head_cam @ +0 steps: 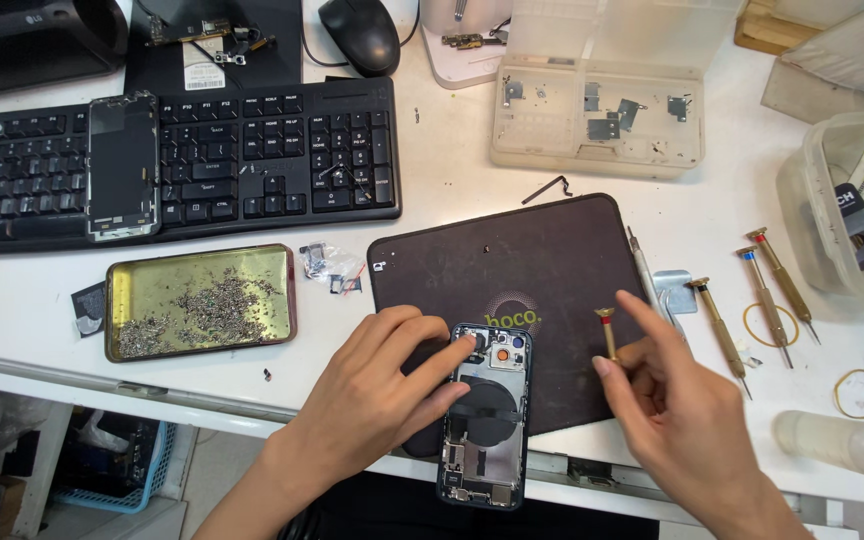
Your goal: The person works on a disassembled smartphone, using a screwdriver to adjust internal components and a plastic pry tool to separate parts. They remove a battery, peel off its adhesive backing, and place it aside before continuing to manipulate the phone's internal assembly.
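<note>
Nearest to me, the opened phone (485,415) lies back-up at six o'clock, its lower end overhanging the dark work mat (512,270) and the white bench (432,215); its small parts are too fine to make out. The left hand (372,395) covers its upper left corner, fingertips pressing there, gripping nothing. The right hand (677,410), at four o'clock, pinches a brass screwdriver (607,335) upright; its tip is hidden behind the fingers. Three more screwdrivers (752,300) lie at three o'clock. At nine o'clock a gold tray (202,300) holds screws too many to count. One keyboard (252,150) at eleven o'clock carries a phone screen (123,165). A clear parts box (602,100) sits at one o'clock, its top cut off.
</note>
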